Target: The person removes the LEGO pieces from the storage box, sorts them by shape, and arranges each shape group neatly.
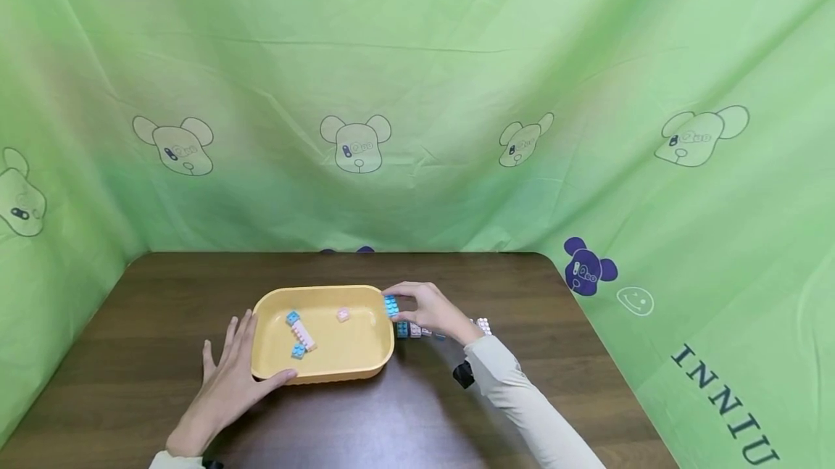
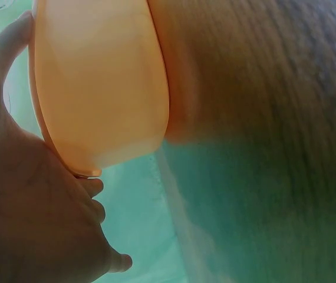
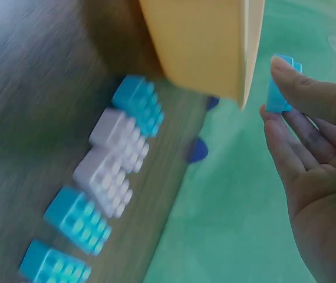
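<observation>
A blue toy building block [image 1: 391, 305] is pinched between the thumb and fingers of my right hand [image 1: 433, 309], beside the right rim of a yellow tray [image 1: 339, 376]. In the right wrist view the block [image 3: 278, 88] stands apart from the tray wall [image 3: 206, 53]. My left hand [image 1: 228, 375] rests at the tray's front left corner, thumb along the front rim and fingers stretched by the left side. Inside the tray lie a long pink block [image 1: 303, 335], a small pink block [image 1: 343, 314] and two blue blocks, one at the back [image 1: 293, 317] and one in front [image 1: 298, 351].
Right of the tray, a row of blocks stands on the brown table [image 1: 417, 418]: a blue block [image 3: 137, 105] nearest the tray, pale pink blocks [image 3: 119, 138], then more blue ones [image 3: 78, 219]. Green cloth [image 1: 424, 208] hangs behind and at both sides.
</observation>
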Demonstrator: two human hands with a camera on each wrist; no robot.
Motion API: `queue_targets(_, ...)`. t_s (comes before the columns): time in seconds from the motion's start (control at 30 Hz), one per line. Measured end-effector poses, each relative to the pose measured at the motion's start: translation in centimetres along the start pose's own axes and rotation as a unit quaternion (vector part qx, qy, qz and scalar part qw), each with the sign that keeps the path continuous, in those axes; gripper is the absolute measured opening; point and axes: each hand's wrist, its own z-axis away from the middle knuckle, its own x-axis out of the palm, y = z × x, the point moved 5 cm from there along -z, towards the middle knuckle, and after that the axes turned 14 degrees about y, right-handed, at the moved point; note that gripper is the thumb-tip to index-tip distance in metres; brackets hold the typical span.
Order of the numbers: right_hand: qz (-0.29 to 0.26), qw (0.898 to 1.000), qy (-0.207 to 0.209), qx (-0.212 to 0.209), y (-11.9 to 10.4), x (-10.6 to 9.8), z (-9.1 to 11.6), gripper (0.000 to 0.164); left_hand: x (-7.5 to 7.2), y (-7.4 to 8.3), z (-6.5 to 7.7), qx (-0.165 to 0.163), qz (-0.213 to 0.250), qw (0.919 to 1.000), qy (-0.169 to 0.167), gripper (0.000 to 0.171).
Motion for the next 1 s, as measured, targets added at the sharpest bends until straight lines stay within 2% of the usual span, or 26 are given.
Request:
queue_targets(0.37, 0.024, 0.998, 0.042, 0.031, 4.4, -3.4, 2.7, 0.045, 0.1, -0.1, 0.0, -0.001, 0.006, 1.0000, 0.002, 0.128)
queue_targets(0.73, 0.028, 0.994, 0.048, 0.099, 8.5, -5.8, 6.7, 0.044, 0.1, -0.1, -0.1, -0.002, 0.001, 1.0000, -0.002, 0.129)
queue_targets(1.0, 0.005, 0.990, 0.059, 0.125, 10.5, -7.8, 9.0, 0.043, 0.1, -0.2, -0.1, 0.001, 0.003, 1.0000, 0.002, 0.128)
